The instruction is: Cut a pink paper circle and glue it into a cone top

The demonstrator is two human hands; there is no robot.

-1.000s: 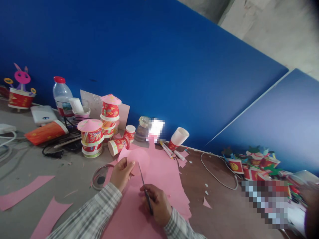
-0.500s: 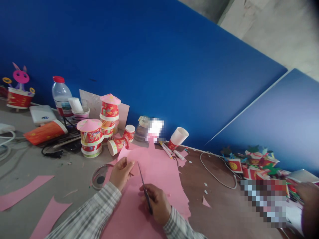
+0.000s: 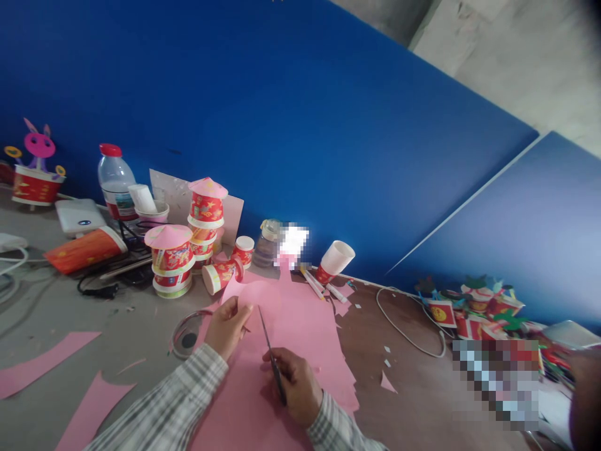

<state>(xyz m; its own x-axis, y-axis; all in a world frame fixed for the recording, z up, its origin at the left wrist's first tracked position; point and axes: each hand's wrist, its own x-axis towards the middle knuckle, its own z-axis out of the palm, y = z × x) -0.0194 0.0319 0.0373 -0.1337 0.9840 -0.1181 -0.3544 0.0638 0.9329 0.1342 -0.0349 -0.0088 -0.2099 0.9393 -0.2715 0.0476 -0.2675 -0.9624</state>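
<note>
My right hand (image 3: 298, 385) is wrapped round the dark handles of a pair of scissors (image 3: 267, 335). Their slim blade points up and away from me, over the pink paper sheets (image 3: 305, 326). To the left of the blade, my left hand (image 3: 228, 326) pinches a piece of pink paper (image 3: 253, 295) between thumb and fingers. This piece blends into the sheets beneath, so its full outline is hard to make out. The scissors' tip is close to my left fingertips but apart from them.
Towers of red paper cups with pink cone roofs (image 3: 168, 237) stand left, near a bottle (image 3: 116, 181). A tape roll (image 3: 189, 340) lies beside my left wrist. Pink offcuts (image 3: 96, 407) are scattered left. Another person's hand (image 3: 585, 376) shows at the right edge, near small cup crafts (image 3: 479, 297).
My hands, the scissors and the paper have barely moved. At the right edge, the other person's hand has shifted slightly down and right.
</note>
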